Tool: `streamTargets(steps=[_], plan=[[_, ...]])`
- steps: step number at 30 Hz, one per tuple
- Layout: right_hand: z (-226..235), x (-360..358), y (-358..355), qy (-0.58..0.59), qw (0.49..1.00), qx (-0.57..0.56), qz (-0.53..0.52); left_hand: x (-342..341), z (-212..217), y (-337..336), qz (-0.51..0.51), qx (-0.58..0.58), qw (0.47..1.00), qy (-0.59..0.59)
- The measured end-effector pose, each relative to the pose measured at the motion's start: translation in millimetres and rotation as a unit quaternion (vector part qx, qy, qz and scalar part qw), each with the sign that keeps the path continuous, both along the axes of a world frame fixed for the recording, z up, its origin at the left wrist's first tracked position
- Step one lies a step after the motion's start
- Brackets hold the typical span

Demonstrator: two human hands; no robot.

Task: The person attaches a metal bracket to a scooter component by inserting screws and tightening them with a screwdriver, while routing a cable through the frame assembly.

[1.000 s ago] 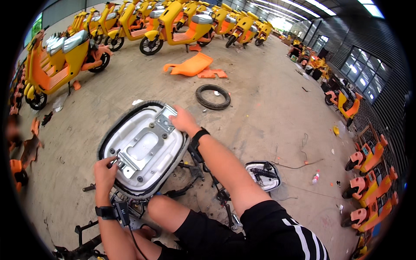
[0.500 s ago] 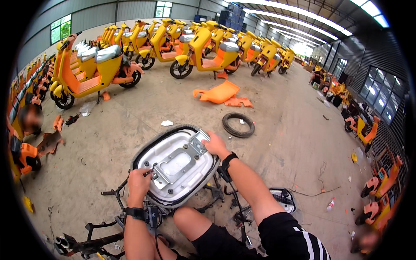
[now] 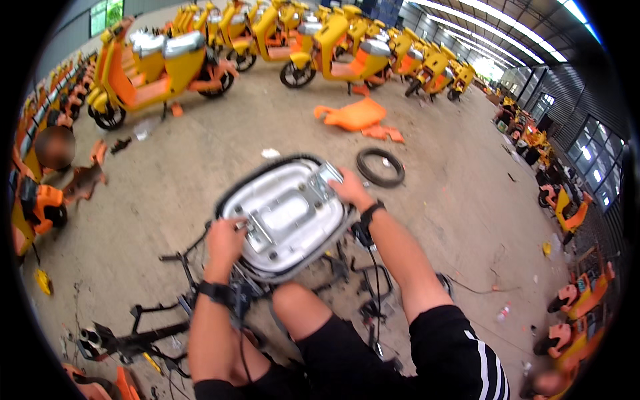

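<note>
A scooter seat [image 3: 293, 235] lies upside down in front of me, its pale underside showing inside a dark rim. A silver metal bracket [image 3: 283, 217] with a long opening runs across it. My right hand [image 3: 350, 189] is closed on the silver plate [image 3: 327, 175] at the bracket's far right end. By the near left end, my left hand [image 3: 225, 240] has its fingers pinched together. What they hold, if anything, is blurred and too small to name. Below the seat shows a dark scooter frame [image 3: 157, 323], partly hidden by my arms and knee.
A loose tyre [image 3: 380, 167] and an orange plastic panel [image 3: 353, 115] lie on the floor beyond the seat. Yellow scooters [image 3: 157, 77] stand in rows at the back. More orange and yellow scooters [image 3: 567, 293] line the right side. A cable [image 3: 477, 288] trails across the floor.
The whole view has tilted, so the surroundings appear higher in the picture. Both hands stay at the seat's bracket; the small dark thing at my left fingers is now less distinct.
</note>
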State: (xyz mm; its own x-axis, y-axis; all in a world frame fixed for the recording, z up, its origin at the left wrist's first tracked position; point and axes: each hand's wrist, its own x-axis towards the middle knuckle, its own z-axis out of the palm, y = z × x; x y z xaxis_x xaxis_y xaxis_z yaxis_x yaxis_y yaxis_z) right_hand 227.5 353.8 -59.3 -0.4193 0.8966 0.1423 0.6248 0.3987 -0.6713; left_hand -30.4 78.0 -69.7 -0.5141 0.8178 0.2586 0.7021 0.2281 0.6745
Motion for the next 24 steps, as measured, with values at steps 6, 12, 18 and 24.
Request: streamTargets(steps=[6, 12, 18, 24], plan=[[20, 92, 21, 0.107, 0.991, 0.082, 0.011, -5, 20, -12, 0.003, 0.033, 0.999, -0.036], [86, 374, -25, -0.013, 0.986, 0.089, -0.137, -6, 16, -21, 0.024, -0.007, 0.999, -0.039], [254, 746, -249, -0.557, 0.579, 0.019, -0.595, 4, 19, -27, -0.013, -0.009, 0.999, -0.041], [514, 703, -144, -0.338, 0.66, 0.292, -0.603, -14, 6, -51, -0.039, -0.05, 0.992, -0.11]])
